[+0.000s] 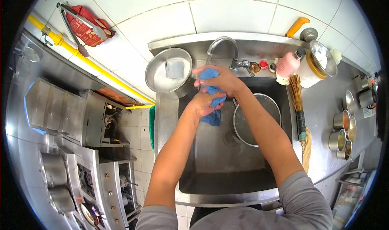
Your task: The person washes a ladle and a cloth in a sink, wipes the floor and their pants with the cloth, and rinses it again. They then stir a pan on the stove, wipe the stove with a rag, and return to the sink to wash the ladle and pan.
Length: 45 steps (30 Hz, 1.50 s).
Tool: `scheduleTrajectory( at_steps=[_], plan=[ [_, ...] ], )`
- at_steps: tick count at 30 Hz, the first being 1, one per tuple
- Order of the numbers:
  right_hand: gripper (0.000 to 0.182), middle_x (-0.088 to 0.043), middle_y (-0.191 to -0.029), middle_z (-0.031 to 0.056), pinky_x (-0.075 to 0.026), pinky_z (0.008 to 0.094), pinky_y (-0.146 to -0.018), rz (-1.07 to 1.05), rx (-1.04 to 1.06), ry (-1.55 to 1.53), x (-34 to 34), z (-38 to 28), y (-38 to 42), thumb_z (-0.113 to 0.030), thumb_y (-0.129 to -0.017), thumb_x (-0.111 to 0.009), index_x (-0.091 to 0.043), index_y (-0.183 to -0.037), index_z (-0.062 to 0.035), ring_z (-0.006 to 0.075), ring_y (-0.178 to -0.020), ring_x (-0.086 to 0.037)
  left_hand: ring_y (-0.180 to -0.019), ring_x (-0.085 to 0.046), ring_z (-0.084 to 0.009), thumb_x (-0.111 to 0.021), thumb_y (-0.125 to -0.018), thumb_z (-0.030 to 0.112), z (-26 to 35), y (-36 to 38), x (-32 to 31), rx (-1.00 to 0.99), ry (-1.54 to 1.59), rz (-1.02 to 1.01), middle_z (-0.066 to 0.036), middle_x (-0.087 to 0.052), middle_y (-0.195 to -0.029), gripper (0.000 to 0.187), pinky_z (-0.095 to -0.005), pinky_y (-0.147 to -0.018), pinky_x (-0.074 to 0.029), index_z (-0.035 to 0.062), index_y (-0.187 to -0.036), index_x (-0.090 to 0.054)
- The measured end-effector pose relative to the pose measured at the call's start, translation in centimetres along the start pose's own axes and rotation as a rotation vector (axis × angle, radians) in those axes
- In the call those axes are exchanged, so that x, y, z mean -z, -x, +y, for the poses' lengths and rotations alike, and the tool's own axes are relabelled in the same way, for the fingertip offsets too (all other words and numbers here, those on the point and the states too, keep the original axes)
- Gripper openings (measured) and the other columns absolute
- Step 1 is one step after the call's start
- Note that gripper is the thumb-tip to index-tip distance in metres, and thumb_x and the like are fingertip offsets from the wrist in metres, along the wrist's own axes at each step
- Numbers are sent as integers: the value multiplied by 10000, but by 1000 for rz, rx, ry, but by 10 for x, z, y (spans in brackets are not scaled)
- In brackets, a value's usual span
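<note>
A blue cloth (pixel 219 99) is bunched between my two hands over the left back of the sink, its lower end hanging down. My left hand (pixel 201 103) grips it from below, fingers wrapped round it. Just above, my right hand (pixel 222 80) is closed on the upper part of the same cloth. Close behind my hands rises the curved metal faucet (pixel 223 39), its spout end near my right fingers. On the left ledge, a metal pot (pixel 152 74) holds whitish suds and a grey flat piece (pixel 174 69).
A round rimmed strainer or lid (pixel 279 112) lies in the sink (pixel 210 169). Along the right ledge stand a pink bottle (pixel 287 65), a stick brush (pixel 298 98) and several metal cups (pixel 341 119). A stove (pixel 87 177) is at left; tongs (pixel 75 31) hang on the wall.
</note>
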State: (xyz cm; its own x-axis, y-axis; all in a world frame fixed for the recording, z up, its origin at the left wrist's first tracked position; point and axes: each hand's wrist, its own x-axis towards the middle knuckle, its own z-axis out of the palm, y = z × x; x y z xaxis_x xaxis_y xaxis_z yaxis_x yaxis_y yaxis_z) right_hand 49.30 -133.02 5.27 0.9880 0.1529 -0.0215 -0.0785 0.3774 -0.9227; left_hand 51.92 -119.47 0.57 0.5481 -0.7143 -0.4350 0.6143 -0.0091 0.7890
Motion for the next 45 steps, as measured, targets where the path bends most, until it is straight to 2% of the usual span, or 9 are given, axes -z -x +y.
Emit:
scheduleTrajectory(
  at_steps=[7, 15, 21, 28, 30, 33, 35, 40, 45],
  plan=[
    [212, -523, -648, 10, -361, 240, -440, 176, -45, 101, -6, 50, 15, -221, -903, -645, -619, -977, -23, 84, -463, -448, -652, -572, -202, -709, -814, 147, -62, -3, 11, 67, -244, 146, -33, -619, -810, 228, -360, -556, -438, 103, -995, -578],
    [407, -460, -578, -7, -295, 259, -401, 433, -212, -89, -27, 154, 64, -399, -883, -667, -547, -931, -14, 80, -451, -375, -823, -645, -409, -684, -772, 283, -192, 22, 29, -511, -1136, 517, -186, -682, -894, 343, -445, -686, -515, 49, -1017, -634],
    [359, -437, -555, 6, -309, 275, -403, 586, -268, -257, -45, 199, 108, -390, -915, -620, -486, -758, -96, 116, -444, -395, -804, -671, -361, -645, -780, 293, -229, 68, 14, -72, -1258, 664, -165, -691, -881, 240, -463, -715, -540, 76, -873, -686],
    [356, -497, -587, 52, -425, 310, -514, 530, -200, -304, -67, 171, 127, -373, -940, -579, -460, -730, -112, 192, -526, -489, -818, -675, -354, -696, -755, 314, -204, 105, -1, -127, -1247, 748, -179, -687, -932, 300, -457, -730, -540, 74, -935, -691],
    [345, -621, -813, 119, -502, 354, -724, 269, -98, -368, -84, 149, 124, -402, -968, -517, -559, -913, -64, 232, -750, -600, -813, -669, -299, -780, -707, 325, -177, 142, 5, -345, -966, 636, -151, -679, -915, 540, -409, -659, -530, 13, -1108, -598],
    [463, -634, -1064, 166, -499, 366, -845, 37, -120, -267, -145, 85, 142, -446, -969, -490, -575, -1128, -20, 239, -975, -609, -805, -641, -186, -795, -740, 322, -103, 256, -4, -155, -475, 337, -75, -664, -935, 654, -314, -616, -516, 51, -1258, -502],
    [562, -599, -1200, 168, -474, 372, -911, -202, -48, 37, -165, 80, 150, -480, -962, -475, -522, -1266, -10, 230, -1082, -575, -807, -618, -153, -770, -780, 302, -99, 324, 3, -248, -252, 386, -49, -646, -963, 622, -282, -609, -504, 71, -1281, -482],
    [488, -601, -1117, 72, -460, 305, -838, -560, -247, 252, -251, 118, 197, -254, -919, -600, -450, -1314, -10, 158, -983, -571, -919, -589, -140, -657, -884, 177, -162, 450, 35, -744, 445, 540, -28, -585, -1085, 462, -310, -729, -519, 116, -1304, -473],
    [529, -588, -1083, 36, -458, 281, -786, -878, -366, 373, -358, 181, 234, -123, -846, -687, -451, -1311, -35, 115, -920, -553, -959, -591, -177, -636, -897, 151, -236, 551, 60, -865, 678, 637, -59, -580, -1072, 343, -380, -808, -529, 83, -1203, -496]
  ],
)
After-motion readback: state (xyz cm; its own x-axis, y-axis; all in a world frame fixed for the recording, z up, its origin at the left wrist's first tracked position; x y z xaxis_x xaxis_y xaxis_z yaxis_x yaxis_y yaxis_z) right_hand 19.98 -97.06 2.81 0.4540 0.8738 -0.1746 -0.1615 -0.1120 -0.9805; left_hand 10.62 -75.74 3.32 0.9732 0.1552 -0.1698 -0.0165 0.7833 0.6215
